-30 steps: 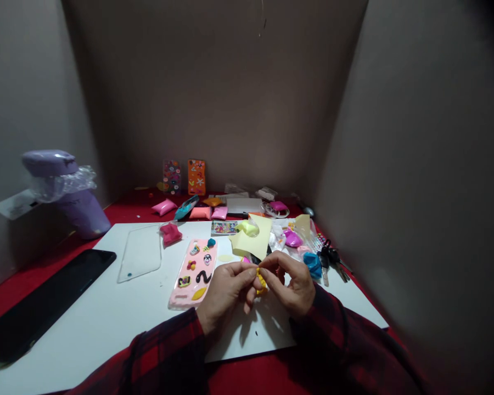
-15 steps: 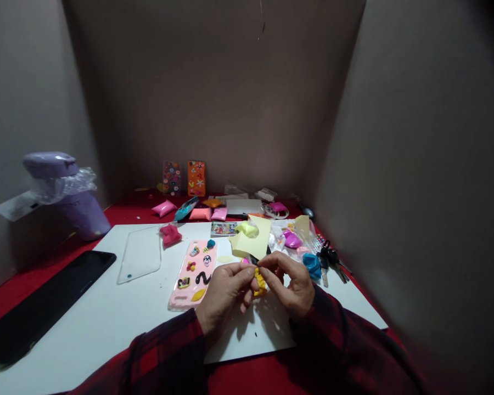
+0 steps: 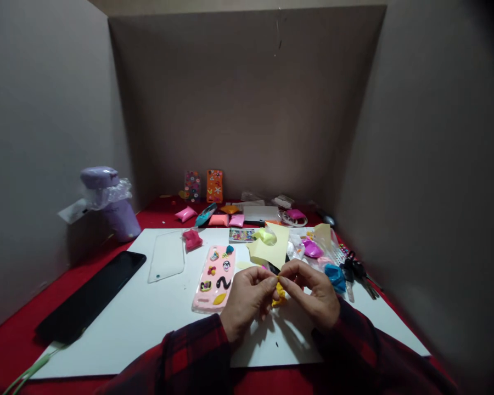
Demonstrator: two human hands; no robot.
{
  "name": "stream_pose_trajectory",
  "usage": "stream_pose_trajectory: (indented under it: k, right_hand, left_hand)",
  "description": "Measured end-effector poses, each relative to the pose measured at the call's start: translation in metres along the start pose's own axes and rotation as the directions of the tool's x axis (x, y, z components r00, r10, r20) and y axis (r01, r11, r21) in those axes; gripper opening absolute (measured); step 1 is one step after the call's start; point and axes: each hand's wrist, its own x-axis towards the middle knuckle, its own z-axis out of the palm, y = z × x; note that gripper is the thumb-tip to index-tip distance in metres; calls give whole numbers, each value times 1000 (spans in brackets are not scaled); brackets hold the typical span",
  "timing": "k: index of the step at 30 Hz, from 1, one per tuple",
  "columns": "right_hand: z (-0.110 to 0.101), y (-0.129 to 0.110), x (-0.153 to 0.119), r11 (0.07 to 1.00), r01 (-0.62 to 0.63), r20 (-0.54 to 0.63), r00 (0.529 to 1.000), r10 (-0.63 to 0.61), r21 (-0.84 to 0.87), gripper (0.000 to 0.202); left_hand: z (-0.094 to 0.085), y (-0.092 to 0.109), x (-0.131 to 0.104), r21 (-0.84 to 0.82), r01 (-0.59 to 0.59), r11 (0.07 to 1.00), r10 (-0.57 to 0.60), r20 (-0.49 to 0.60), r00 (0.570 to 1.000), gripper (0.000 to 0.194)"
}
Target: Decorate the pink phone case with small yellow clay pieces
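My left hand (image 3: 249,299) and my right hand (image 3: 315,291) meet above the white board, fingertips pinched together at the top of a small yellow packet (image 3: 279,296). The packet hangs between them, partly hidden by the fingers. Just left of my left hand lies a pink phone case (image 3: 205,277) decorated with small shapes: a black squiggle, a yellow leaf shape, a teal piece and others. Behind the hands is a pale yellow sheet (image 3: 278,244) with a light yellow-green packet (image 3: 264,236) on it.
A black phone (image 3: 94,296) and a clear case (image 3: 167,257) lie at left, near a purple wrapped object (image 3: 121,219). A red packet (image 3: 192,240) sits behind. At right are a blue packet (image 3: 335,277) and keys (image 3: 356,271). Two decorated cases stand at the back.
The camera view has shifted, so everything appears further right and slightly lower or smaller. Both hands remain together at the yellow packet, their pinch little changed.
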Motion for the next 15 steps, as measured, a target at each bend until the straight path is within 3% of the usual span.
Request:
stream_pose_trajectory:
  k: [6, 9, 12, 15]
  right_hand:
    - [1, -4, 1, 981, -117, 59, 992, 109, 157, 19]
    - [0, -12, 4, 935, -198, 30, 980, 198, 294, 21]
    - [-3, -26, 14, 904, -267, 14, 960, 279, 333, 23]
    - [1, -40, 31, 929, -272, 10, 960, 278, 252, 21]
  left_hand:
    - [5, 5, -5, 53, -3, 999, 5, -30, 1000, 29]
    - [2, 21, -11, 89, -11, 996, 19, -86, 996, 27]
    - [-14, 50, -19, 162, -51, 985, 70, -111, 991, 25]
    - [-41, 79, -22, 312, -138, 940, 208, -204, 957, 21]
